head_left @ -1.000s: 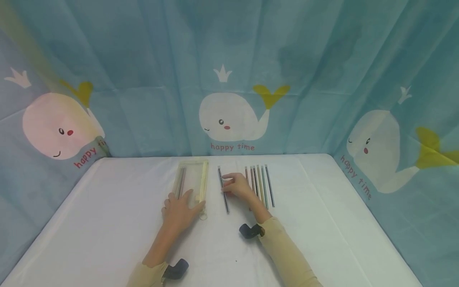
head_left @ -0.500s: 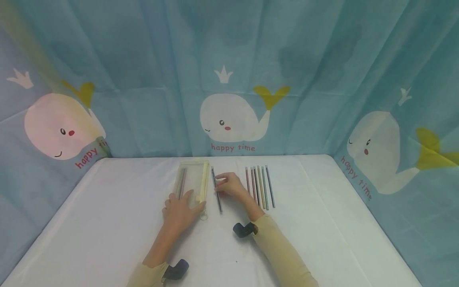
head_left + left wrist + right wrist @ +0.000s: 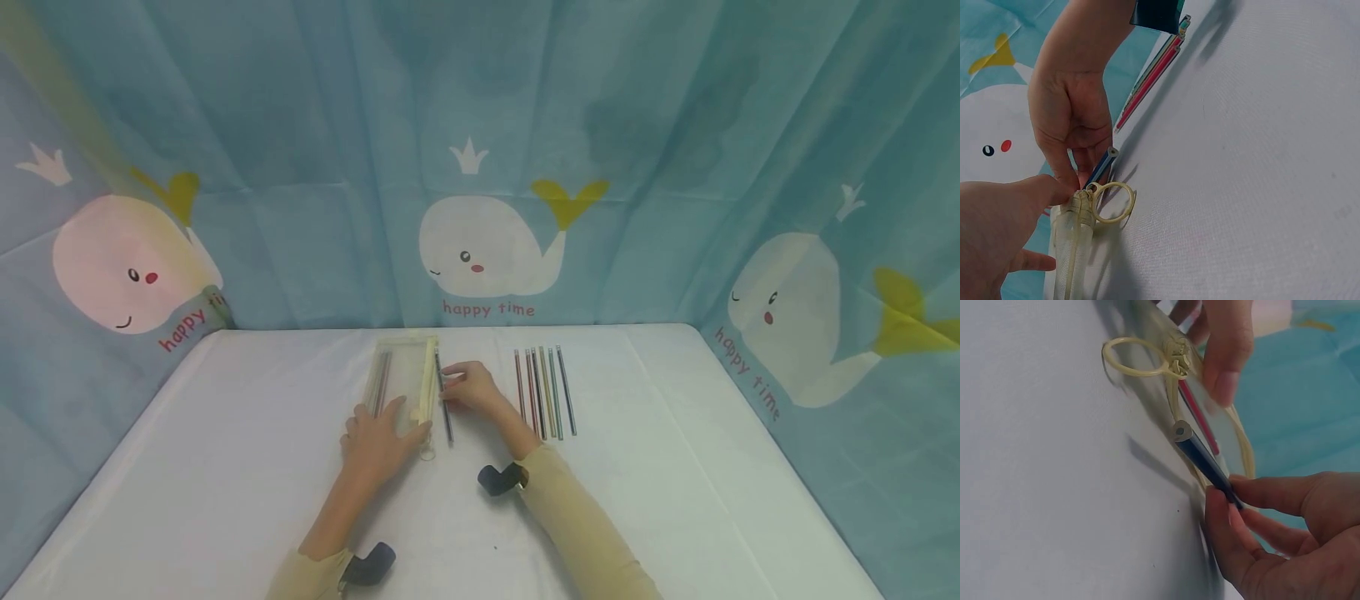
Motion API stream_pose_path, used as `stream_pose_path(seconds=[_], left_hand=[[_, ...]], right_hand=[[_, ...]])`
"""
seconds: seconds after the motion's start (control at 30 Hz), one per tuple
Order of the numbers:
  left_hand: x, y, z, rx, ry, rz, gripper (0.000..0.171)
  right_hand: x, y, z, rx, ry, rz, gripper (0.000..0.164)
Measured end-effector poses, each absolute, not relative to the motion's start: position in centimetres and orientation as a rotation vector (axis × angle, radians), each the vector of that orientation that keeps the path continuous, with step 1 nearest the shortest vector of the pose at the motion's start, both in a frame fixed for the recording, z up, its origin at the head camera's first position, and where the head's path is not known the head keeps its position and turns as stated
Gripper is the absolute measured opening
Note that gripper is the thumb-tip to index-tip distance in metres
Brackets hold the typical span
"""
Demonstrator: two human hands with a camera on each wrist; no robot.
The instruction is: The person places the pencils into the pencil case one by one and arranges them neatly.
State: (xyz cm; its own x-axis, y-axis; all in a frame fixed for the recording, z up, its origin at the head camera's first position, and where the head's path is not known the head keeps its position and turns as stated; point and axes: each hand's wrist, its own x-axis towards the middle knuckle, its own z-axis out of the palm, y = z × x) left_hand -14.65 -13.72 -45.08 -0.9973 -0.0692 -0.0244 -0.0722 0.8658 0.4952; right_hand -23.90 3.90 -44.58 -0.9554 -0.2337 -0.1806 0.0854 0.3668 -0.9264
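Pinching a dark blue pencil just beside the zippered edge of a translucent pouch, the right hand faces the left hand, resting spread-fingered on the pouch's near end; rightward, past the coloured pencils, white tablecloth stretches wide.

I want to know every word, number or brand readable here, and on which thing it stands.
"happy time": on the blue curtain, under the middle whale.
"happy ti": under the whale at picture left; the rest does not show.
"happy time": under the whale at picture right.
On the pencil in the right hand, row of pencils and pouch, nothing is readable; any print would be too small or blurred.
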Motion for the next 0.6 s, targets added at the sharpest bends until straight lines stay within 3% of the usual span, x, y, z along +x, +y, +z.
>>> stream_pose_path(seconds=[0.6], left_hand=[[-14.6, -13.7, -44.8, -0.121, 3.009, 0.828, 0.076]], right_hand=[[-24.4, 2.0, -45.0, -0.102, 2.308, -1.675, 0.052]])
